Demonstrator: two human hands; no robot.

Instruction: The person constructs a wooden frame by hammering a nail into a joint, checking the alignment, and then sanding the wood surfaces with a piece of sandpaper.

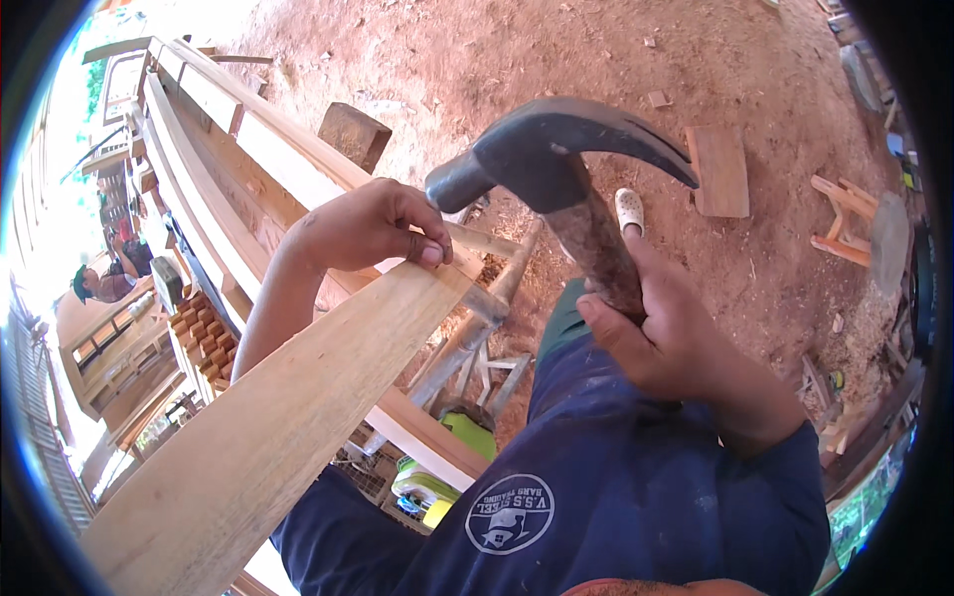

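Observation:
My right hand (666, 333) is wrapped round the handle of a claw hammer (542, 159). The hammer's dark head is raised, its striking face toward my left hand and its claw pointing right. My left hand (383, 228) is closed in a pinch at the far end of a long, pale wooden board (288, 417). What the fingertips hold, if anything, is too small to make out. The board slants from the lower left up to the middle, with its end lying over other timber.
Long planks (229, 119) run along the upper left. A wooden block (355, 137), a flat wood piece (717, 171) and a small wooden stool (845, 219) stand or lie on the dirt floor. A green power tool (462, 437) sits below the board. Another person (104, 285) is at far left.

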